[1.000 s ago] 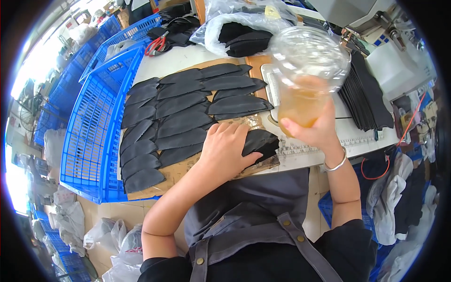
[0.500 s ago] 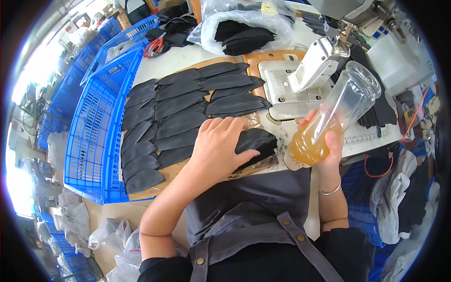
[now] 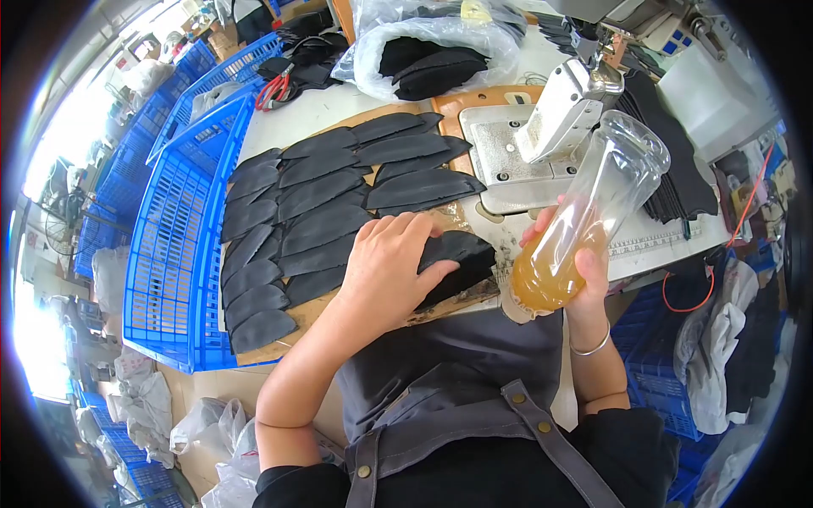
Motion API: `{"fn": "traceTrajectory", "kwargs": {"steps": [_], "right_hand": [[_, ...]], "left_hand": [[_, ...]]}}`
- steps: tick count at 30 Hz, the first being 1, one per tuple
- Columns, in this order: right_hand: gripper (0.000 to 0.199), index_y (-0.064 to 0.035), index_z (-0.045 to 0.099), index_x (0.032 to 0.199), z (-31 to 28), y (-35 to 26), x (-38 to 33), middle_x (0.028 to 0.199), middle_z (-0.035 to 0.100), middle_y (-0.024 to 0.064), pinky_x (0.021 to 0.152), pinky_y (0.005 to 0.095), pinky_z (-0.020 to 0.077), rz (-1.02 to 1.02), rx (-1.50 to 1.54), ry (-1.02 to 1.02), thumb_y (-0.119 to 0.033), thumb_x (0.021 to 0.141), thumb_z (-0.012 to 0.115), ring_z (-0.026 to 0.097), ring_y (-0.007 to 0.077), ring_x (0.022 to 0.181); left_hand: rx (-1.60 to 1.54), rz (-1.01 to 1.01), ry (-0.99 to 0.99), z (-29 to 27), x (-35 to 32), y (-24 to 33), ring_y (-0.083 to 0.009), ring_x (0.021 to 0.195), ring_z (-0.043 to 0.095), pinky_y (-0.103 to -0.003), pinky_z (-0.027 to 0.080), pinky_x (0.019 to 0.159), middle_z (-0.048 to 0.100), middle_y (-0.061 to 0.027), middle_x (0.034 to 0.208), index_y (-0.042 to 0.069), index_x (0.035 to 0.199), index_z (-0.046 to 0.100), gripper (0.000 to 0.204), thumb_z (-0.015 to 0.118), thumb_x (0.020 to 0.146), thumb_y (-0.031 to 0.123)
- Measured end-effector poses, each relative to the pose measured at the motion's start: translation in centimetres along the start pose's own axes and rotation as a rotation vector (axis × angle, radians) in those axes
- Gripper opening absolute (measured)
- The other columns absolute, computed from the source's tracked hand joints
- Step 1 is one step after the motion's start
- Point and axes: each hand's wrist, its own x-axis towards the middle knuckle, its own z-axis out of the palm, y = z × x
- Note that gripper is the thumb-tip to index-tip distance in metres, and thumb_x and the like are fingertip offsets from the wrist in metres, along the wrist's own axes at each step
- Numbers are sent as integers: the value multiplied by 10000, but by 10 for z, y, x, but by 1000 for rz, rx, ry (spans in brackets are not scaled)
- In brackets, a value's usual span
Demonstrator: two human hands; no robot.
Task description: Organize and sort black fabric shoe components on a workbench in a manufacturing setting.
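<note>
Bottle: clear bottle (image 3: 605,182) aslant in front of the person, over the table's near edge, its upper end leaning away to the right; yellowish liquid (image 3: 546,275) gathers in its lower part.
Right hand: the right hand (image 3: 589,292) is clamped around the bottle, thumb on the near side, fingertips showing on the far side; a silver bangle (image 3: 591,340) circles the wrist.
Left hand: the left hand (image 3: 385,262) lies over a black stack (image 3: 464,252), thumb spread from the fingers — cannot tell how firmly they grip.
Black pieces: overlapping leaf-shaped pieces (image 3: 320,169) in 3 rough columns on a brown board (image 3: 268,351).
Machine: white post (image 3: 563,110) on a pale plate (image 3: 495,148), just beyond the bottle.
Far side: clear plastic bag (image 3: 373,63) with black pieces inside — red-handled scissors (image 3: 273,91) to its left.
Left side: blue basket (image 3: 169,254) beside the board.
</note>
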Motion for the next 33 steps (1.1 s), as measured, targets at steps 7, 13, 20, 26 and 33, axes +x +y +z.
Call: {"fn": "traceTrajectory", "kwargs": {"steps": [7, 13, 20, 26, 33], "right_hand": [[764, -23, 375, 1203, 15, 4, -2, 941, 546, 173, 881, 424, 462, 180, 162, -214, -361, 626, 743, 602, 285, 861], [786, -35, 379, 1187, 28, 14, -2, 902, 548, 155, 982, 472, 360, 309, 59, -299, -367, 580, 752, 610, 278, 814], [803, -40, 411, 1171, 35, 13, -5, 842, 545, 132, 1021, 497, 310, 288, -27, -227, -410, 542, 746, 610, 273, 773], [810, -24, 400, 1175, 34, 15, -1, 836, 545, 131, 1026, 488, 309, 286, -40, -238, -402, 545, 741, 611, 264, 770], [804, -19, 386, 1240, 33, 10, -5, 909, 568, 151, 1027, 471, 311, 272, 19, -289, -334, 605, 764, 609, 274, 850]], "left_hand": [[-89, -127, -5, 3, 2, 2, -307, 920, 548, -381, 404, 858, 596, -134, 939, 37, 895, 545, 229, 652, 736, 163], [-201, -13, 171, 11, -5, -8, -309, 989, 526, -381, 410, 874, 572, -137, 1036, 18, 752, 570, 130, 635, 708, 122], [-819, -392, 727, -45, -51, -57, -45, 785, 494, -200, 404, 691, 561, -21, 941, 28, 803, 597, 96, 647, 812, 109], [-108, -300, 1028, -66, -71, -79, -184, 963, 537, -323, 392, 868, 570, -121, 1102, 38, 789, 571, 82, 648, 766, 50], [163, -203, 361, 1, -55, -97, -312, 1118, 458, -417, 337, 959, 547, -109, 1138, 58, 737, 591, 115, 681, 697, 117]]}}
